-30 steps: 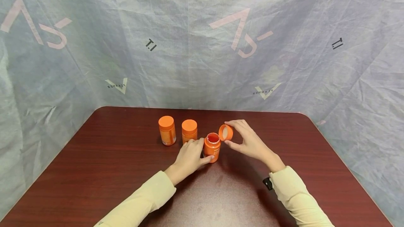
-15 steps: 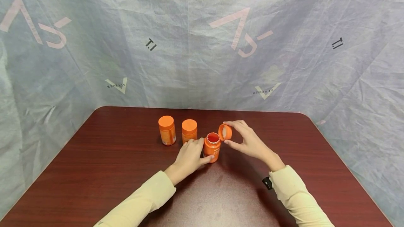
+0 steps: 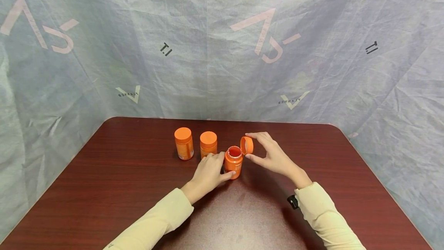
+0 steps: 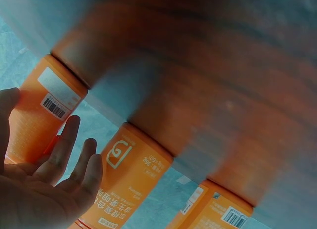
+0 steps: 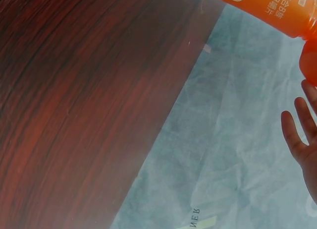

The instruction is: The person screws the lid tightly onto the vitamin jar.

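An uncapped orange bottle [image 3: 234, 165] stands upright on the table, its round mouth showing a reddish inside. My left hand [image 3: 208, 173] grips its body from the left, thumb in front. At the mouth's right edge my right hand [image 3: 272, 155] pinches the orange cap [image 3: 246, 145] between thumb and fingers. The cap is tilted on its side, its pale inner face turned toward the bottle. In the left wrist view the left hand [image 4: 54, 184] curves around the bottle [image 4: 44, 110]. The right wrist view catches the right hand's fingers [image 5: 308, 117] right at the cap [image 5: 309, 63].
Two capped orange bottles stand upright to the left: a nearer one [image 3: 208, 144], partly hidden by the left hand, and another [image 3: 184, 144] farther left. The dark red wooden table [image 3: 121, 173] has rounded far corners. A grey printed cloth [image 3: 208, 68] hangs behind and at both sides.
The cap in my right hand has turned slightly and shifted a little left, showing less of its inner face. My left hand and the bottles have stayed in place.
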A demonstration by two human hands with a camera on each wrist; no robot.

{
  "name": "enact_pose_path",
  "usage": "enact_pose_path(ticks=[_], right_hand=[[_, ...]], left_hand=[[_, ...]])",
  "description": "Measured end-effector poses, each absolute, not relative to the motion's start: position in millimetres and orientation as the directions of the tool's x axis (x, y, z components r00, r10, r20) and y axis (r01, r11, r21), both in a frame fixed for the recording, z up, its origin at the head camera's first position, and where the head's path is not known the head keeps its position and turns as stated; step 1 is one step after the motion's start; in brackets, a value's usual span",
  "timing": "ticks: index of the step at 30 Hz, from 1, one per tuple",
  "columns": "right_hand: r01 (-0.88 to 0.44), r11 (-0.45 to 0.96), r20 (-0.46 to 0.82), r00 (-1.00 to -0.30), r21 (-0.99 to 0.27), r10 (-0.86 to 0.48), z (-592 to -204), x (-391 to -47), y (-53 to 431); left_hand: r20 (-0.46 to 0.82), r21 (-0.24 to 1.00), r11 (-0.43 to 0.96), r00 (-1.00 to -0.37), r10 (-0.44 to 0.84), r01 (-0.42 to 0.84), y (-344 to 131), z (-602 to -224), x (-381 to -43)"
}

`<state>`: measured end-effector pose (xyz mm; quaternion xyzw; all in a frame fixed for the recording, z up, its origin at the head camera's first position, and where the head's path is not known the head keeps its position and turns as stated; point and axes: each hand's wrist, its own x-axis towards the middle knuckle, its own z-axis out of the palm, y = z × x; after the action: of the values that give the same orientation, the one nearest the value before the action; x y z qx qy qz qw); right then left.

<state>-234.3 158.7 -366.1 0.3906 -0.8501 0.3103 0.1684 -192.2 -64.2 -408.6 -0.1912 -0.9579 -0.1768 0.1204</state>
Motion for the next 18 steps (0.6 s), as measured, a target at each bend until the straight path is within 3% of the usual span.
enact_pose_path(ticks=[18], right_hand=[[-0.771,0.483,0.531,-0.636,-0.415,-0.560,-366.5,-235.6,154.2]], left_hand=[[0.302,0.291,0.862,-0.895,0.329,0.415,-64.8,-408.8,-192.0]])
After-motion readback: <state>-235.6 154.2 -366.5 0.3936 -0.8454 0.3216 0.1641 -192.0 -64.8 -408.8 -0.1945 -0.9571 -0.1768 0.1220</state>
